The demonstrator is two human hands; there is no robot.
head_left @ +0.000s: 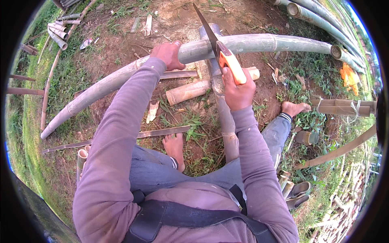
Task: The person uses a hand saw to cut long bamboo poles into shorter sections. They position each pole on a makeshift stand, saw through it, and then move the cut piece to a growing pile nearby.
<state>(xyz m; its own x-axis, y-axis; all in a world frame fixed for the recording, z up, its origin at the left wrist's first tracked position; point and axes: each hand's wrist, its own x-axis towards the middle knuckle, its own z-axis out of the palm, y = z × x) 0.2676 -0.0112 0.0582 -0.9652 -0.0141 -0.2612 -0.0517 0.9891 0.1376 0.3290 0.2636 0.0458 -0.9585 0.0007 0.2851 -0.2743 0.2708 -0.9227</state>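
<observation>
Bright outdoor daylight, soft shadows on the ground [117,44], glare whitening the orange saw handle [232,67], washed-out grass [34,158] at left, bamboo pole [259,43] bowed by fisheye distortion, black corners around the view

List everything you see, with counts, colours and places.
Long bamboo pole: 1, grey, upper centre
Handsaw: 1, orange handled, over pole
Support bamboo: 1, greyish, beneath pole
Short bamboo: 1, tan, centre
Bamboo slat: 1, brown, left
Bamboo poles: several, grey, upper right
Cut bamboo: several, pale, upper left
Crumpled item: 1, orange, right
Footwear: pair, dark, lower right
Bamboo scraps: many, pale, lower right
Strap: 1, black, bottom
Bare feet: 2, centre and right
Left hand: 1, mauve sleeved, on pole
Right hand: 1, mauve sleeved, gripping handsaw
</observation>
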